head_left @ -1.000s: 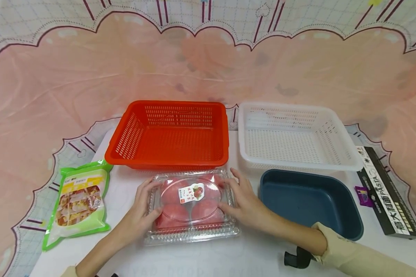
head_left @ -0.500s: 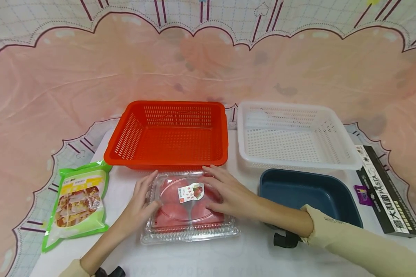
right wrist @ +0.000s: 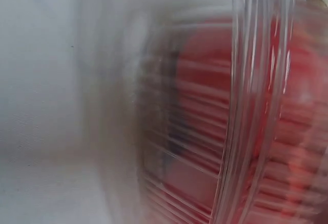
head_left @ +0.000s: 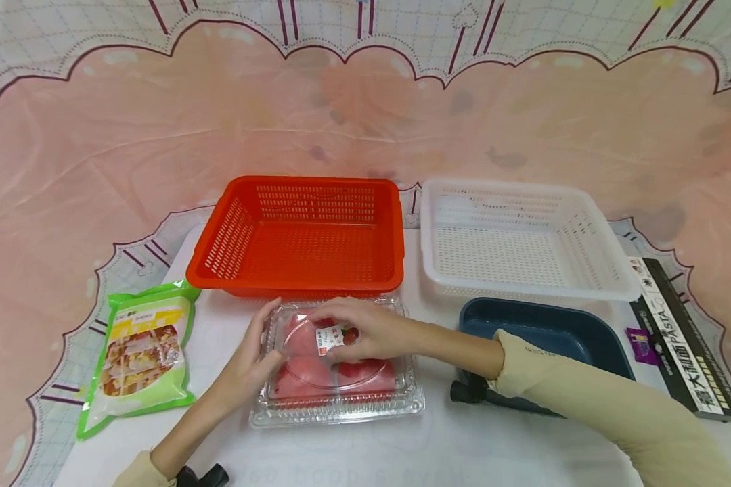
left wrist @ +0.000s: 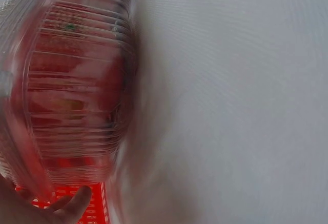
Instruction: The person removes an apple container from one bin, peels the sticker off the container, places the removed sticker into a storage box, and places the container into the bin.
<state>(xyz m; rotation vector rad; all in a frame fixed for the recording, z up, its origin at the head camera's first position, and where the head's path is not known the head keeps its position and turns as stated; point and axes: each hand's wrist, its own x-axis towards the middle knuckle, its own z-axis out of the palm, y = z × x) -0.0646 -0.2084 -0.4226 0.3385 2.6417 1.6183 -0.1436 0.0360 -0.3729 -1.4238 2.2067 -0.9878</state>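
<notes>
Box of clear plastic (head_left: 335, 377) lies below our right hand (head_left: 371, 329) and just beside our left hand (head_left: 251, 355), fingers spread; whether the right one pinches or only touches, we cannot tell. Pressing unevenly, we could buckle it.

Left grip (head_left: 252, 352), just left of centre: fingers (head_left: 264, 318) angled up the frame, thumb (head_left: 272, 362) spread apart to the right, left forearm (head_left: 195, 426) slanting up from the lower left. And at the middle, the right grip (head_left: 368, 329), fingers gently bent leftward, thumb apart below! Right forearm (head_left: 459, 348) lies nearly level, sleeve (head_left: 591, 396) filling the lower right.
</notes>
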